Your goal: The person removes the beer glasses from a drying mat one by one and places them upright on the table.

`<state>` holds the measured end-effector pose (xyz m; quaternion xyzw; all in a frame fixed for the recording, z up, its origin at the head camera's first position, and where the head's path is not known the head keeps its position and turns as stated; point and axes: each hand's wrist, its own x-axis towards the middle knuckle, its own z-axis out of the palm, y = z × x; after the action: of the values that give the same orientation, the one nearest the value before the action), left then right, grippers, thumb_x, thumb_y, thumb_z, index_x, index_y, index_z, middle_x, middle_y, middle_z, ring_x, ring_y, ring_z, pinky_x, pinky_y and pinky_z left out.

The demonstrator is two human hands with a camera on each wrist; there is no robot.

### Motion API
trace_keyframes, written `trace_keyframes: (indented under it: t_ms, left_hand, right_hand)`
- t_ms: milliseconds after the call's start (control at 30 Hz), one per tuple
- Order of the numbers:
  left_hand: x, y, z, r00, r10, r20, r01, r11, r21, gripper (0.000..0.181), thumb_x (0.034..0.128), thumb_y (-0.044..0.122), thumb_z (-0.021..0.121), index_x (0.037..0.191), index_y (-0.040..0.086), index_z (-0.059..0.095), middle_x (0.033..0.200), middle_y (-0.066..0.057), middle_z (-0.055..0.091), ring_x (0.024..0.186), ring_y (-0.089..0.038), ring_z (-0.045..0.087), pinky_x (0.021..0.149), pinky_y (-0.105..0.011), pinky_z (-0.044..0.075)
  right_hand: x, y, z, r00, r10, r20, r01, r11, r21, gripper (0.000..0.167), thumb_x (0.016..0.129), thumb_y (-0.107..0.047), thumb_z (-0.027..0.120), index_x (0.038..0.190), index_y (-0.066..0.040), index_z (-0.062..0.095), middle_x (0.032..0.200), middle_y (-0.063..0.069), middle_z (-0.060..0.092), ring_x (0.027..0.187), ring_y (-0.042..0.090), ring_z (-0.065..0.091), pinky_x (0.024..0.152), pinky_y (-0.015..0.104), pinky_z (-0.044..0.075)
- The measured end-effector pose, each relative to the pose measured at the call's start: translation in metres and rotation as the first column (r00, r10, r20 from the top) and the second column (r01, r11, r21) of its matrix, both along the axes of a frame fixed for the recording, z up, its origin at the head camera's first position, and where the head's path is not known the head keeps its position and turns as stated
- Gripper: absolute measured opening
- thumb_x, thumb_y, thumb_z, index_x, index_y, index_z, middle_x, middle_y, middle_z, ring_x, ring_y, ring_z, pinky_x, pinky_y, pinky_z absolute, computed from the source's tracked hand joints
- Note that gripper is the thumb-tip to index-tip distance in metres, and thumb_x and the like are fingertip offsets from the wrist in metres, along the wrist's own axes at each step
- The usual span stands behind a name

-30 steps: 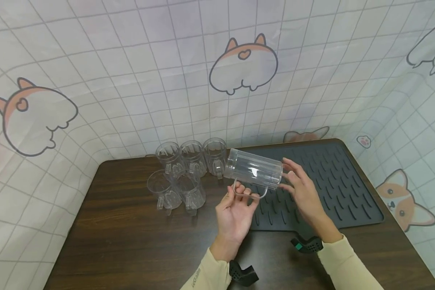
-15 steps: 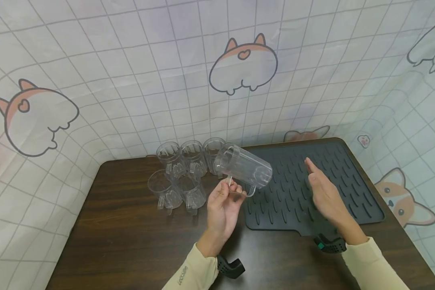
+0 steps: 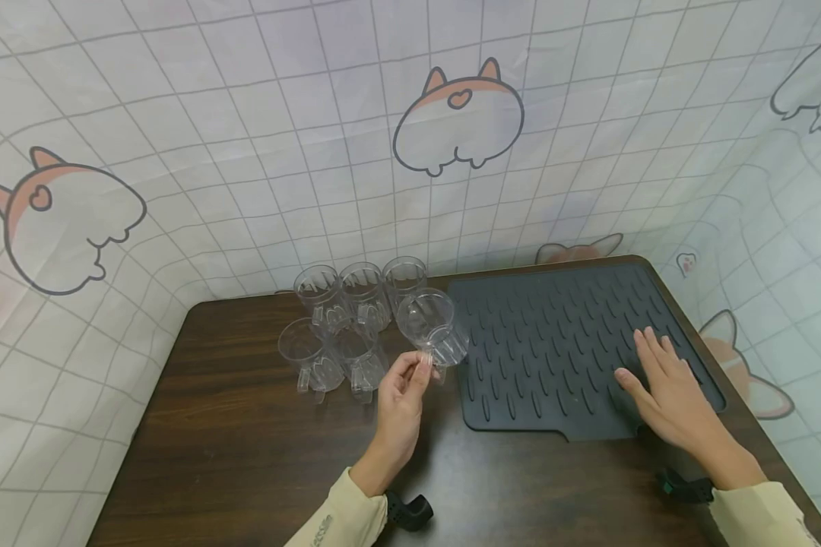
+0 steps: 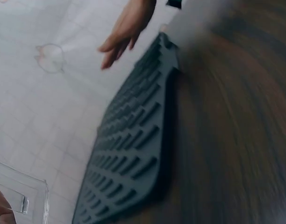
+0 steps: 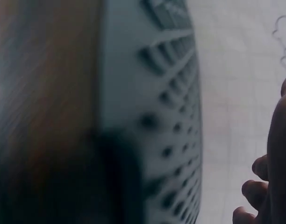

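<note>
My left hand [image 3: 398, 406] grips a clear mug [image 3: 445, 334] by its handle in the head view. The mug is tilted, mouth up and toward the left, between the other mugs and the dark drying mat [image 3: 554, 342]. At the lower left of the left wrist view, part of the clear mug [image 4: 38, 186] shows beside a few fingers. My right hand [image 3: 677, 395] is over the right part of the mat with its fingers straight, holding nothing. Whether it touches the mat cannot be told. In the right wrist view some of its fingers [image 5: 255, 193] show at the right edge.
Several clear mugs [image 3: 362, 296] stand upright in two rows at the back of the brown wooden table [image 3: 246, 456], left of the held mug. A white gridded cloth [image 3: 246, 152] with cartoon dogs hangs behind and to the right.
The right hand has left the mug's base and moved right over the mat. The left hand has moved left with the mug, turning it from nearly lying to more upright.
</note>
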<state>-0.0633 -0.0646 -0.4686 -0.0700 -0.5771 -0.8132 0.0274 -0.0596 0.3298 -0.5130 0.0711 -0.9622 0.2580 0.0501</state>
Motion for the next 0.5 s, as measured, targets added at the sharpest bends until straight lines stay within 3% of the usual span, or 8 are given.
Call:
trace_keyframes:
  t_ms: [267,500]
  left_hand:
    - [0.000,-0.012,-0.012,0.998,0.058,0.038,-0.052,0.985,-0.162,0.018,0.1041,0.002,0.054,0.109,-0.015,0.053,0.091,0.003,0.060,0.089,-0.008,0.062,0.086,-0.017,0.050]
    - [0.000,-0.018,-0.019,0.995,0.073,0.066,-0.058,0.976,-0.212,0.018,0.1031,-0.002,0.055,0.112,-0.017,0.052,0.092,0.004,0.059,0.089,-0.009,0.062,0.086,-0.019,0.052]
  right_hand:
    - [0.019,0.030,-0.020,0.995,-0.052,0.087,0.035,0.981,0.190,0.085,0.109,-0.052,0.043,0.164,0.002,0.008,0.171,0.030,0.003,0.157,0.056,0.000,0.117,0.082,0.003]
    - [0.031,0.042,-0.028,0.979,-0.058,0.196,0.010,0.972,0.237,0.091,0.108,-0.057,0.040,0.163,0.005,0.002,0.169,0.033,-0.004,0.155,0.059,-0.003,0.116,0.082,-0.001]
